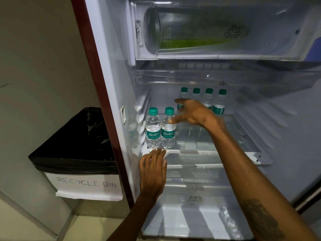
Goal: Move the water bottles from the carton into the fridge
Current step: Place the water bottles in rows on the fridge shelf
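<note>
1. We read "Bisleri" on the green label of the front left bottle [153,128]
2. We read "Bisleri" again on the front right bottle [168,128] beside it
3. We read "RECYCLE BIN", handwritten on the white paper [86,186] fixed to the bin's front

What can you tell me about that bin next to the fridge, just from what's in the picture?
The bin stands on the floor left of the open fridge, close against its dark red side. A black plastic liner, glossy and crinkled, is folded over its rim and sags inside. A white paper sheet on the front reads "RECYCLE BIN" in handwritten capitals; its lower edge curls outward. The body below is hidden by the sheet. Nothing can be made out inside, and neither hand touches it.
</note>
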`<state>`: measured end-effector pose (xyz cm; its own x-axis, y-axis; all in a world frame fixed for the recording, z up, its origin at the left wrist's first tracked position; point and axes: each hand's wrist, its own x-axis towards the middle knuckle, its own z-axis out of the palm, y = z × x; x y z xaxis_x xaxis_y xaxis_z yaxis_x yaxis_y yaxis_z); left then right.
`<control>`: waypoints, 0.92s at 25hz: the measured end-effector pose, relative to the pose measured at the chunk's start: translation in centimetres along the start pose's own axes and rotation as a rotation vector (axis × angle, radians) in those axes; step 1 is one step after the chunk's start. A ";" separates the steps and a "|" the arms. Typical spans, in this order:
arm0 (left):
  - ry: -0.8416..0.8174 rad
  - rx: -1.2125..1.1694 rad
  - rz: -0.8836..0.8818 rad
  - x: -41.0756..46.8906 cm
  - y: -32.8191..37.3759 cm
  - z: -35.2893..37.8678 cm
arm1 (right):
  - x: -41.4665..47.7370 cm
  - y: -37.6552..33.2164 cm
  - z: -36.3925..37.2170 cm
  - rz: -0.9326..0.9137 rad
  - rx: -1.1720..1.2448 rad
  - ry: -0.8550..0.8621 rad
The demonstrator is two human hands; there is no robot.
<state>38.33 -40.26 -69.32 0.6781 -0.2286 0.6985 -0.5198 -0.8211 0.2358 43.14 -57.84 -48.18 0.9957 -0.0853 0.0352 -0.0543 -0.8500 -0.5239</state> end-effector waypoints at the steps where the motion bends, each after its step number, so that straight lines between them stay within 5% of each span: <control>1: 0.010 0.008 0.013 -0.1 -0.1 0.1 | 0.8 0.8 -0.8 0.045 -0.015 0.062; 6: 0.057 0.036 0.038 -0.2 -0.5 1.1 | 6.0 2.6 -0.1 0.066 0.076 0.386; 23: 0.083 0.062 0.043 0.0 -0.8 1.8 | 9.3 4.1 1.2 -0.032 0.044 0.501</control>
<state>39.67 -40.59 -70.74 0.6092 -0.2222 0.7612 -0.5123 -0.8430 0.1640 52.27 -61.47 -51.00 0.8380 -0.3077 0.4506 -0.0101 -0.8345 -0.5510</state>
